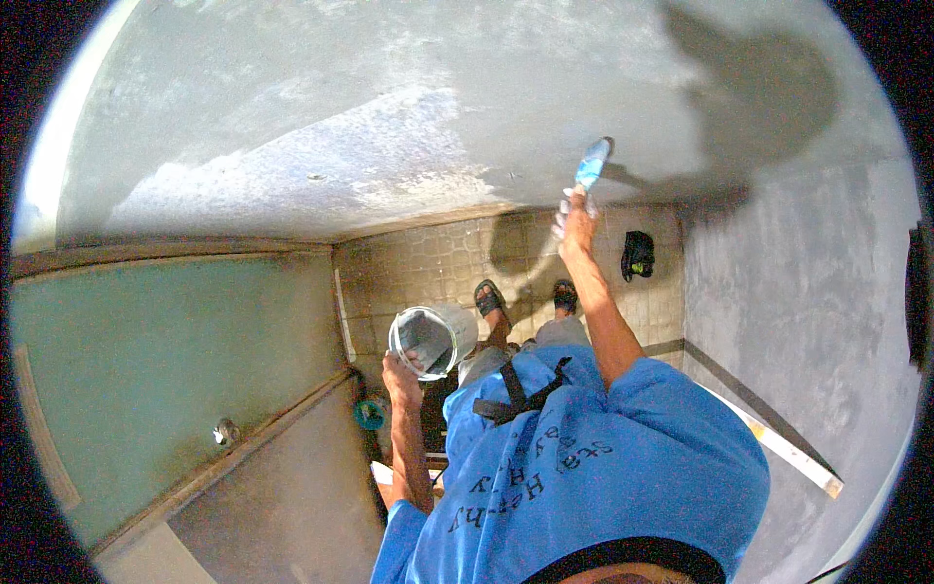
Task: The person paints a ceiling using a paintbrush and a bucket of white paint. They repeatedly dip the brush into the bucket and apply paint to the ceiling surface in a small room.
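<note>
My right hand (579,226) is raised to the grey-coated wall (574,92), its fingers closed round the handle of a putty knife (592,164). The blade shines blue and its tip meets or nearly meets the wall; the exact contact is hard to tell. A lighter, rough patch (331,161) of wall lies to the left of the blade. Low on the left, my left hand (403,378) grips the rim of a whitish plastic bucket (457,329). The bucket is tilted toward me, and grey material coats its inside.
A green door (175,360) with a metal knob (225,431) stands at the left. On the tiled floor (409,263), a black item (638,255) lies beyond my sandals. A pale wooden batten (778,443) leans near the right wall (798,292). A turquoise container (369,415) sits by my left arm.
</note>
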Action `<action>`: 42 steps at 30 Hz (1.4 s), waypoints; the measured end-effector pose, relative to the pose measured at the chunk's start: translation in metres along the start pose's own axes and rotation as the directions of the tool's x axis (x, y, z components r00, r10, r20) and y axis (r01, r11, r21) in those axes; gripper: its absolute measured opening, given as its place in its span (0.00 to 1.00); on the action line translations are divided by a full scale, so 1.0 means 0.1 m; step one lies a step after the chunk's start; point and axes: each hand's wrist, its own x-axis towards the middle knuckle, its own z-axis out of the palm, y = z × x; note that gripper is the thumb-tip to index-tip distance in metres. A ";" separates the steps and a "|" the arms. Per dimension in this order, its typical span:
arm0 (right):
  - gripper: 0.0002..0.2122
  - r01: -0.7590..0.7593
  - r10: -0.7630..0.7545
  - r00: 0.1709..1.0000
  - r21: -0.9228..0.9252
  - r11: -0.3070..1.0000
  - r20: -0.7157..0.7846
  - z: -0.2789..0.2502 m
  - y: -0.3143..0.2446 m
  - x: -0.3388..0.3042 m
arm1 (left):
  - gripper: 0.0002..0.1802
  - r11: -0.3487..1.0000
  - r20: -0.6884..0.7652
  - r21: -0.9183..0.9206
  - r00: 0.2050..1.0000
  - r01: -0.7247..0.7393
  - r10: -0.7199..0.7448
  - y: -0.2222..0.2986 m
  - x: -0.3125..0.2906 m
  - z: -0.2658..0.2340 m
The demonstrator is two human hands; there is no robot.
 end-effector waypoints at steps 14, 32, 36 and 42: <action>0.13 0.618 -0.330 0.775 -0.537 0.573 0.540 0.47 1.11 0.09 | 0.20 0.999 0.018 0.034 1.000 0.011 -0.012 0.10 -0.04 0.16; 0.07 0.272 -0.255 0.962 -0.467 0.841 0.102 -0.86 0.08 0.81 | 0.19 0.972 0.059 0.196 0.991 -0.133 0.124 0.31 -0.52 0.46; 0.20 0.493 -0.185 0.859 -0.673 0.551 0.478 -0.33 0.09 -0.33 | 0.20 0.992 0.074 0.102 0.995 -0.073 0.065 0.30 -0.43 0.35; 0.21 0.295 0.078 0.734 -0.420 0.858 0.675 -0.22 -0.38 -1.36 | 0.22 0.961 0.203 0.209 0.969 -0.181 0.139 0.49 -0.74 0.53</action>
